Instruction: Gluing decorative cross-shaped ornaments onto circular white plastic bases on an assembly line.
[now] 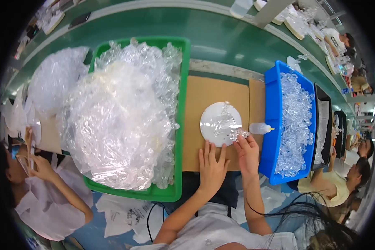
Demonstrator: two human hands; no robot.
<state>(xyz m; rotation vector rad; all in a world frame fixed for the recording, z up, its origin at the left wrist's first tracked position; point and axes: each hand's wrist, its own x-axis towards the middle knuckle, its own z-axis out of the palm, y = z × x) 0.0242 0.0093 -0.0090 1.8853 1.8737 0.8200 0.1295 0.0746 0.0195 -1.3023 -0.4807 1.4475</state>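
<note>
A round white disc (pixel 209 123) lies on a brown cardboard sheet (pixel 196 98) in front of me. On its upper part rests a clear plastic piece, hard to make out through the glare. My left hand (pixel 212 170) lies with fingers stretched out, their tips at the disc's near edge. At the disc's right edge, my right hand (pixel 248 154) pinches a small clear plastic piece (pixel 238 134) between thumb and fingers. Just beyond that hand is a small translucent bottle (pixel 259 128) with a yellow tip, lying on its side.
Left of the cardboard stands a green crate (pixel 182 125) heaped with clear plastic bags and pieces (pixel 121 121). A blue bin (pixel 269 137) full of small clear plastic pieces (pixel 296 125) flanks the right, with a black tray (pixel 326 125) beyond it. Other people sit at both sides.
</note>
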